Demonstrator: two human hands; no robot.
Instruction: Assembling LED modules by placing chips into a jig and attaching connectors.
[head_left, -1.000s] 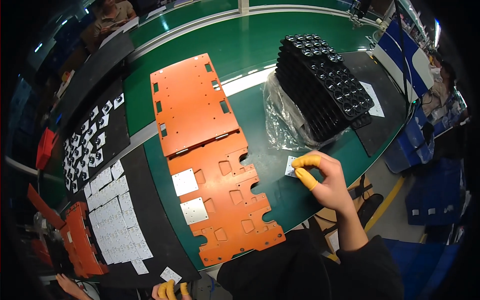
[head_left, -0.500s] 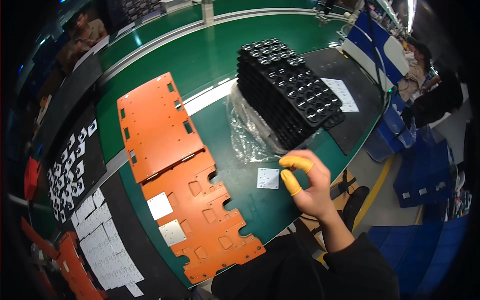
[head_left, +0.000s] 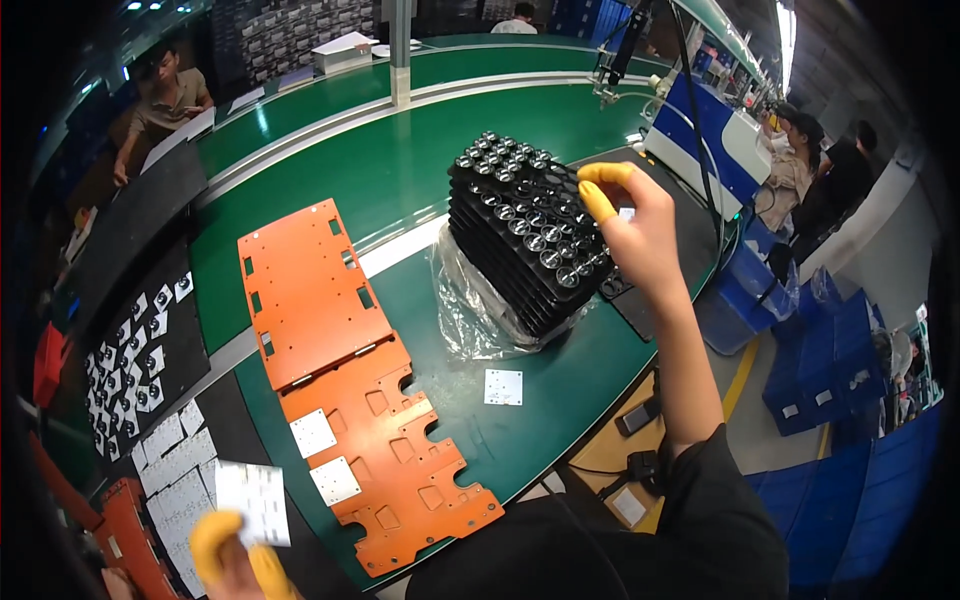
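My right hand (head_left: 635, 225), with yellow finger cots on thumb and forefinger, is raised over the top of a tilted stack of black trays (head_left: 525, 240) filled with small round parts; its fingertips pinch together just above the top tray. My left hand (head_left: 235, 560), also in yellow cots, holds a white square panel (head_left: 255, 500) at the lower left. Two orange carrier plates (head_left: 350, 380) lie end to end on the green bench, the nearer one bearing two white square boards (head_left: 325, 455). One loose white square board (head_left: 503, 387) lies beside the stack.
Clear plastic wrap (head_left: 470, 310) lies under the tray stack. Black mats with several white boards (head_left: 140, 380) sit at left. Blue bins (head_left: 830, 370) stand on the floor at right. Other people work at the far left (head_left: 165, 95) and far right (head_left: 810, 160).
My right hand let go of the white square board on the bench and rose to the top of the tray stack. My left hand came up with a white panel.
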